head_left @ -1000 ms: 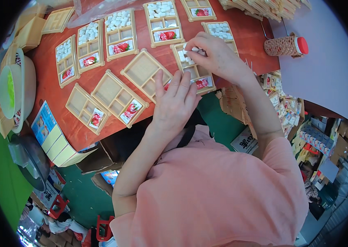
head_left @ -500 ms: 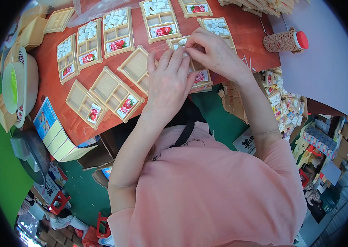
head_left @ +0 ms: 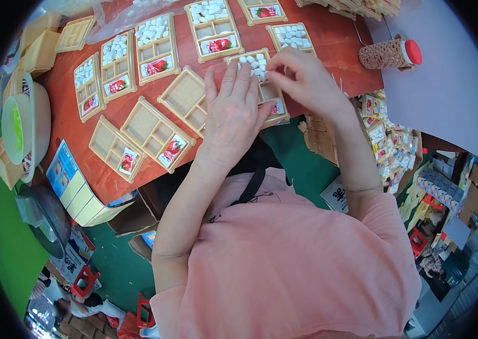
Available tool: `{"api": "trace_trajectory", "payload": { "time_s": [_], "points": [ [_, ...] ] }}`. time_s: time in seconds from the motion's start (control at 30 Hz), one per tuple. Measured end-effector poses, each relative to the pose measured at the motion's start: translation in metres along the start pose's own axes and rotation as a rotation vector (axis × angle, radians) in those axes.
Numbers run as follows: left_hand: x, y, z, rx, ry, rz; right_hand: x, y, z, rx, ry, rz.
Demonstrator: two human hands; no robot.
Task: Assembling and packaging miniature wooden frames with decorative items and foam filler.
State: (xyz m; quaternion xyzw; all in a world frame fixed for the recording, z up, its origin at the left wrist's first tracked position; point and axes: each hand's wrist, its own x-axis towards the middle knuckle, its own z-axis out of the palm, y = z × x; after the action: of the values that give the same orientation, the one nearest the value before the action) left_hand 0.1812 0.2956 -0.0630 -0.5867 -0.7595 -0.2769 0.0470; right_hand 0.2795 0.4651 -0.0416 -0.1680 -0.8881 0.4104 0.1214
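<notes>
My left hand [head_left: 231, 110] lies palm down with its fingers stretched over a beige compartment tray [head_left: 264, 93]. White cubes [head_left: 257, 66] fill that tray's far compartment, and a packet with a strawberry picture [head_left: 276, 107] shows in its near end, partly covered. At the tray's right edge is my right hand [head_left: 305, 82], its thumb and forefinger curled close together; what they hold, if anything, is too small to make out. Left of my left hand sits a tray without cubes [head_left: 184, 93], partly under my fingers. Two more cubeless trays hold strawberry packets, including a tilted tray [head_left: 147, 121].
Several trays with cubes and packets, one being a tray [head_left: 214, 28], line the far side of the red table [head_left: 72, 133]. A red-lidded jar [head_left: 388, 55] stands at the right. Bowls [head_left: 38, 113] sit far left; a box of small packets [head_left: 391, 147] is below right.
My right hand has drawn back to the right from my left fingers, uncovering the white cubes in the tray. The left hand stays spread there. The view has shifted slightly.
</notes>
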Motion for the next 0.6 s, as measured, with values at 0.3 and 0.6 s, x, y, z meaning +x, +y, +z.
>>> {"api": "trace_trajectory", "payload": {
  "time_s": [0.3, 0.6],
  "points": [
    [-0.016, 0.003, -0.012, 0.009, 0.004, -0.009, 0.003, -0.005, 0.013, -0.094, 0.088, 0.011],
    [-0.019, 0.008, -0.004, 0.009, -0.015, 0.013, 0.046, -0.018, -0.003, -0.121, 0.038, -0.029]
  ]
}}
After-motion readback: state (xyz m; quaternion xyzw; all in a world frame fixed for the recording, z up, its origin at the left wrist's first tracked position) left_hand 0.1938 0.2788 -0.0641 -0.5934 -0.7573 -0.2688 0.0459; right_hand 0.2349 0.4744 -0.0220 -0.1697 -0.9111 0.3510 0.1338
